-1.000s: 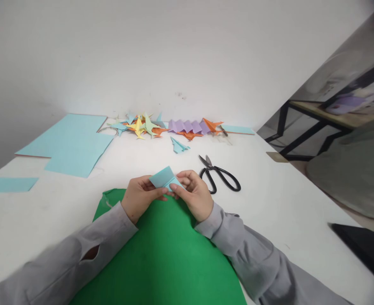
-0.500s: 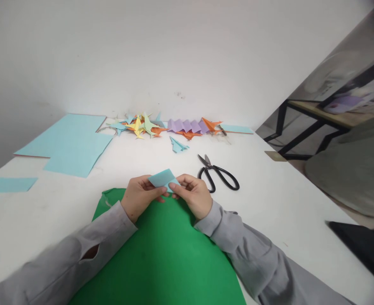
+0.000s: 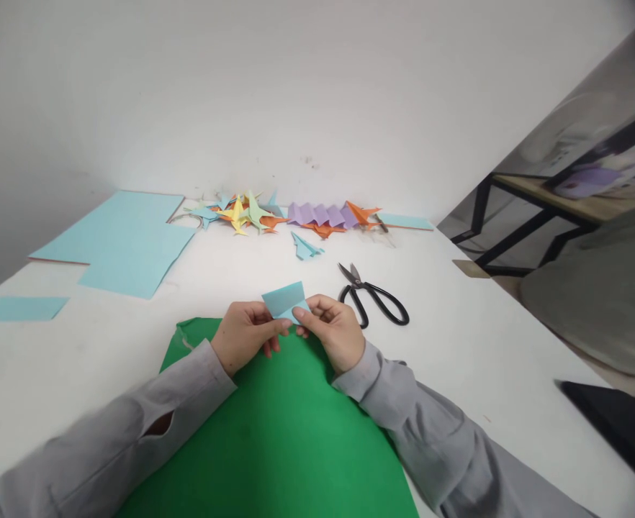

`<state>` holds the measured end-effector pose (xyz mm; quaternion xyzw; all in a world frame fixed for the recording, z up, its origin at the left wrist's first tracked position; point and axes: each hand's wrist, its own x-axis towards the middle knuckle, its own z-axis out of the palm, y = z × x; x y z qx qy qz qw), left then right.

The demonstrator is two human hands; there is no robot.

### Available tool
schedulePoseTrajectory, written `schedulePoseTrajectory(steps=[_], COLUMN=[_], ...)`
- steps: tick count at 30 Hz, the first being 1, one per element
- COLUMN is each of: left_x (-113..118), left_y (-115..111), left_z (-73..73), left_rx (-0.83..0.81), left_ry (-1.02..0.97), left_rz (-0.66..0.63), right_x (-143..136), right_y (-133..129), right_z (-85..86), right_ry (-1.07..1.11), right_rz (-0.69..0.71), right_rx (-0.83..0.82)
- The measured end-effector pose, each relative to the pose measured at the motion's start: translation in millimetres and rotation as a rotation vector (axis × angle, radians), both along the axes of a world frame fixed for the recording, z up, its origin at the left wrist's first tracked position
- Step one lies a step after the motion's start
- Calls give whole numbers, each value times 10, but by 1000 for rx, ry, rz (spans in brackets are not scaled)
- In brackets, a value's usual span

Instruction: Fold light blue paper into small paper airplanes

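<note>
A small piece of light blue paper (image 3: 285, 298), with a fold across it, is held up between my two hands. My left hand (image 3: 248, 332) pinches its lower left part, thumb in front and fingers behind. On the right side, my right hand (image 3: 332, 327) grips the paper with the thumb pressed on its front. Both hands are above the top of a green cloth-like surface (image 3: 274, 432). Just beyond my right hand lie black-handled scissors (image 3: 371, 293), blades a little apart. A folded blue paper plane (image 3: 305, 247) rests farther back.
Large blue paper sheets (image 3: 123, 248) and a small blue rectangle of paper (image 3: 24, 309) lie on the left of the white table (image 3: 96, 352). Along the wall sit several folded paper figures (image 3: 250, 214) and a pleated purple paper (image 3: 320, 214). A dark object (image 3: 609, 417) stands at the right edge.
The blue paper has turned slightly and stands more upright, its upper flap raised. My left thumb has shifted right along its lower edge. The whole view has shifted a little.
</note>
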<state>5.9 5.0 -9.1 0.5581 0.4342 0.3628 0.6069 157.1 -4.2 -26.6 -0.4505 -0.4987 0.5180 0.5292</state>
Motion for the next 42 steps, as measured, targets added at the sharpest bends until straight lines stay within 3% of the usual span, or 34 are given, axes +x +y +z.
schedulePoseTrajectory(steps=[21,42], left_x=[40,9], left_y=[-23,-15], left_z=[30,23], left_rx=[-72,-173], left_ry=[-95,-204], left_rz=[143,108], right_x=[-5,-12], right_y=[5,-13], right_z=[-8,-3], right_ry=[-10,31], right_rz=[-1,11], right_rx=[24,-1])
